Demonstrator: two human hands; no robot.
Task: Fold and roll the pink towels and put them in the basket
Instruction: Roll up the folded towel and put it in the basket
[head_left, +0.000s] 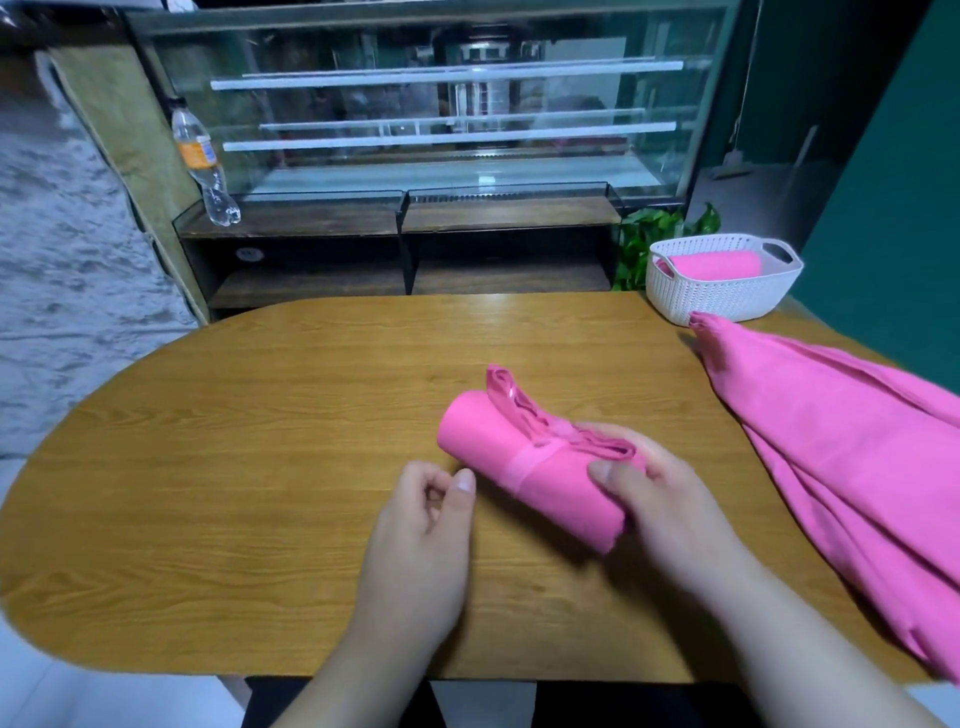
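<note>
- Pink cloth dominates the near scene: a rolled towel (530, 467) lies on the table (208, 493) in front of the person, with a loose end sticking up at its far side.
- The right hand (660, 499) grips the roll's near-right end, thumb on top and fingers wrapped behind it.
- The left hand (421, 525) sits just beside the roll's left side, fingers loosely curled, thumb raised, holding nothing.
- Judging by the loose end, this roll seems nearly finished but not yet tucked or moved.
- To the right, an unfolded pile (841, 457) of pink fabric drapes over the table edge; how many towels it holds cannot be told.
- Farther off, at the table's far right corner, the white basket (722, 296) already holds one rolled towel (714, 265).
- So one appears done, one is in hand, and the pile is left.
</note>
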